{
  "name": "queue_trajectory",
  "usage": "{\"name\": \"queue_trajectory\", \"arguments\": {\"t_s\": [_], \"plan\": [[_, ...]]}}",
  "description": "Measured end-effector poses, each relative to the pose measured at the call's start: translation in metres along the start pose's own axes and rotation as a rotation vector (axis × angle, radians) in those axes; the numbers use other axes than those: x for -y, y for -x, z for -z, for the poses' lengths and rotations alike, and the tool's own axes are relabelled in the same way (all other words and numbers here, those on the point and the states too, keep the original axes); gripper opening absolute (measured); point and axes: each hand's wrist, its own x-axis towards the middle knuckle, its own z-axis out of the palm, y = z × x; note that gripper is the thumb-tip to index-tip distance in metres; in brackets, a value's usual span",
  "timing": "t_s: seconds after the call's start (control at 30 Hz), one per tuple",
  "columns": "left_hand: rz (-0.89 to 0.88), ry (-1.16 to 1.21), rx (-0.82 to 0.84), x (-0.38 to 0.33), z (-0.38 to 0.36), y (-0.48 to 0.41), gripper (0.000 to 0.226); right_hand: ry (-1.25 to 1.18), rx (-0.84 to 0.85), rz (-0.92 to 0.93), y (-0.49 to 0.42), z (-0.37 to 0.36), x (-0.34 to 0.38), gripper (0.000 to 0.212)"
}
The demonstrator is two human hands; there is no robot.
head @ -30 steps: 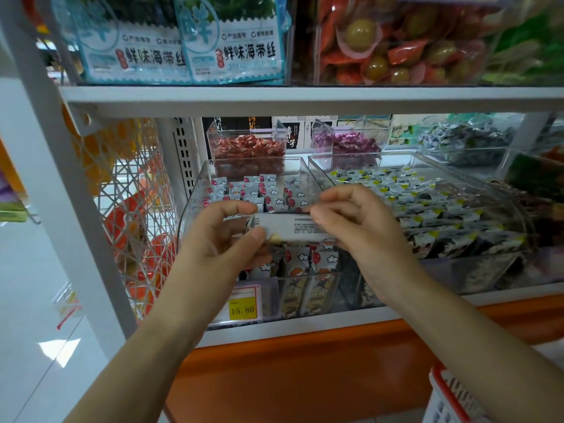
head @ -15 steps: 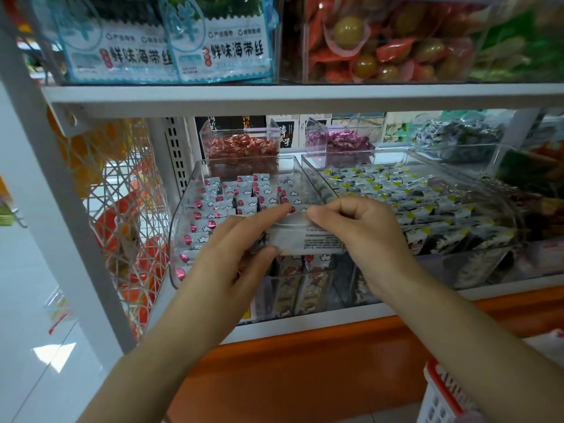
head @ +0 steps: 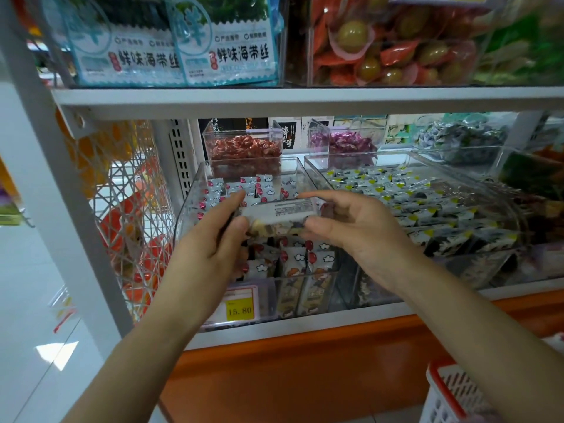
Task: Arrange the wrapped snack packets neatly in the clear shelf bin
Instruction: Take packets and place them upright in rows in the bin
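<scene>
A white metal shelf unit fills the view, its upper board carrying blue-and-white seaweed packs on the left and red-wrapped green fruit pieces on the right. Beside the upright hangs a white wire mesh panel with orange goods behind it.

On the lower level, two large clear bins stand side by side. The right-hand bin holds black, white and yellow packets. The clear shelf bin on the left holds wrapped snack packets printed with clouds and red balloons, standing in rows at the back and upright along the front wall. Behind them sit two smaller clear boxes – one of red sweets, one of purple sweets. A white basket with a red rim shows at the lower right corner.

Both bare forearms reach up to the left bin. The left hand pinches the left end of one snack packet between thumb and fingers; the right hand pinches its right end the same way. The packet lies level, printed back facing up – held over the middle of the bin, just above the packets in it.

A yellow price label reading 15.80 sits on the bin's front.
</scene>
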Motion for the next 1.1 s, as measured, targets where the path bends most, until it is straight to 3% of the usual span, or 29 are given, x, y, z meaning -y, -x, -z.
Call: {"name": "queue_trajectory", "arguments": {"t_s": [0.13, 0.23, 0.33, 0.5, 0.67, 0.8, 0.87, 1.1], "plan": [[-0.115, -0.601, -0.109, 0.005, 0.016, -0.016, 0.055, 0.009, -0.141, 0.025, -0.021, -0.004, 0.004, 0.019], [-0.039, -0.879, -0.082, 0.018, 0.026, -0.029, 0.055, 0.095, -0.238, 0.055, -0.057, -0.012, 0.005, 0.015], [0.056, -0.880, 0.007, 0.029, 0.024, -0.031, 0.057, 0.247, -0.274, 0.090, -0.101, -0.027, 0.002, 0.016], [-0.018, -0.887, 0.011, 0.030, 0.024, -0.034, 0.061, 0.487, -0.374, 0.128, -0.156, -0.042, -0.009, 0.019], [-0.090, -0.985, 0.214, 0.021, 0.008, -0.070, 0.061, 0.537, -0.334, 0.120, -0.173, -0.039, -0.019, 0.026], [0.008, -1.018, 0.398, 0.031, -0.021, -0.119, 0.069, 0.502, -0.391, 0.117, -0.181, -0.033, -0.023, 0.018], [0.043, -1.014, 0.423, 0.043, -0.031, -0.138, 0.072, 0.478, -0.394, 0.098, -0.183, -0.030, -0.025, 0.028], [0.121, -0.983, 0.417, 0.071, -0.042, -0.171, 0.081, 0.506, -0.459, 0.131, -0.189, -0.023, -0.039, 0.024]]}}
